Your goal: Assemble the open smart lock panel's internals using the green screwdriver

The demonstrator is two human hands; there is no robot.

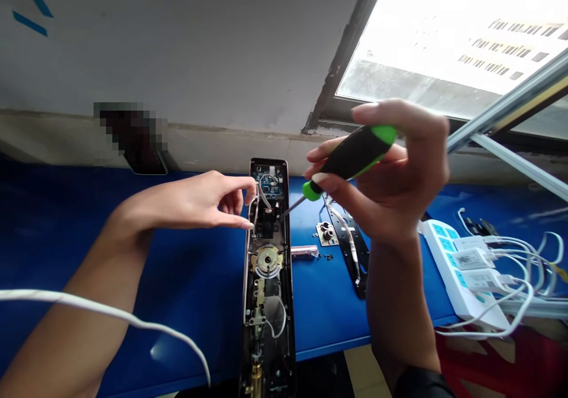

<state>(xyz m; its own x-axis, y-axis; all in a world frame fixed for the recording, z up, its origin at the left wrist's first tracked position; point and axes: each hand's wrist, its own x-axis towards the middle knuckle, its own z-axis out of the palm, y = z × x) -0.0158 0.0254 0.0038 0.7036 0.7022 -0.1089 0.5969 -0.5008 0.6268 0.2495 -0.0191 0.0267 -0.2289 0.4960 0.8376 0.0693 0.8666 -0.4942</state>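
A long, narrow black housing (pixel 288 309), looking like an opened door lock, stands lengthwise before me. Inside are a blue circuit board (pixel 266 179), a round metal mechanism (pixel 268 260) and thin wires. My left hand (pixel 226 200) is at the housing's upper left edge, its thumb and index finger on a thin white wire (pixel 256 206), the other fingers curled. In my right hand (pixel 386 179) is a screwdriver (pixel 357 155) with a black and green handle, slanting down to the left. Its shaft tip reaches into the housing beside the black parts below the board.
Right of the housing lie a black plate (pixel 350 232) with a white cable, a small square module (pixel 327 233), a pink cylinder (pixel 305 252) and several small screws (pixel 328 257). A white power strip (pixel 448 268) with plugs stands farther right. A white cable (pixel 110 309) crosses the left foreground.
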